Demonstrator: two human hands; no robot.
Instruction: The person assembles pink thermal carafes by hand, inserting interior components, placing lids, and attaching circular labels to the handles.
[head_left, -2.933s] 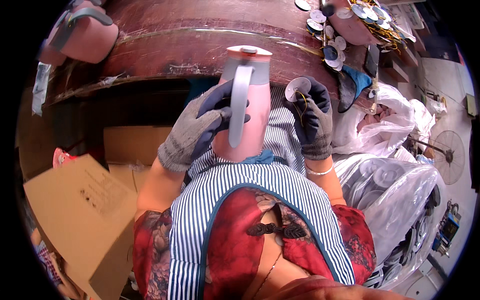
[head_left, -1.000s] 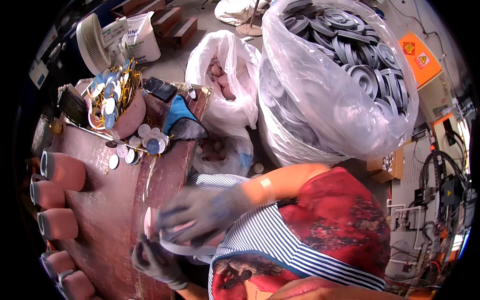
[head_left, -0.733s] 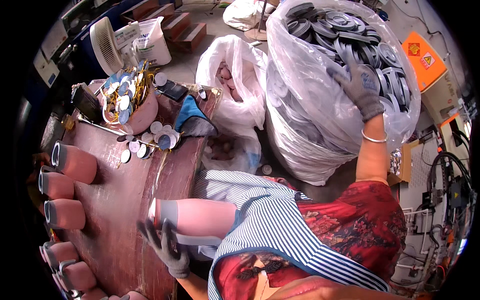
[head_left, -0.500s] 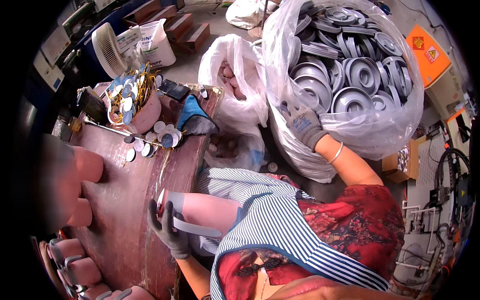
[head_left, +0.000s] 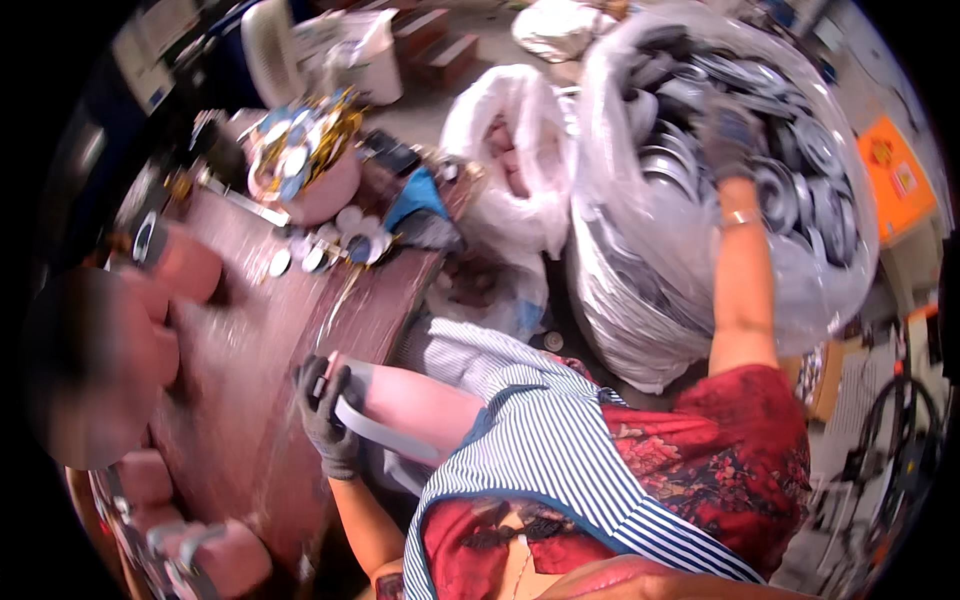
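My left hand (head_left: 326, 415), in a grey work glove, is closed round the end of a pink plastic jug (head_left: 420, 405) with a grey collar and a long grey handle. The jug lies sideways against my striped apron, by the table edge. My right hand (head_left: 730, 138), gloved too, reaches down among round grey plastic lids (head_left: 665, 172) in a large clear plastic bag (head_left: 640, 300). Motion smears its fingers, so whether it holds a lid does not show.
More pink jugs (head_left: 185, 265) stand along the left of the dark red table (head_left: 225, 400). A pink tub (head_left: 330, 195) of tagged discs sits at its back, near loose discs (head_left: 350, 240) and a blue-grey cloth (head_left: 420, 215). A white bag (head_left: 550, 215) holds pink pieces.
My right hand has moved from the bag's near rim farther in among the lids. My left hand still holds the jug. The whole view has shifted a little.
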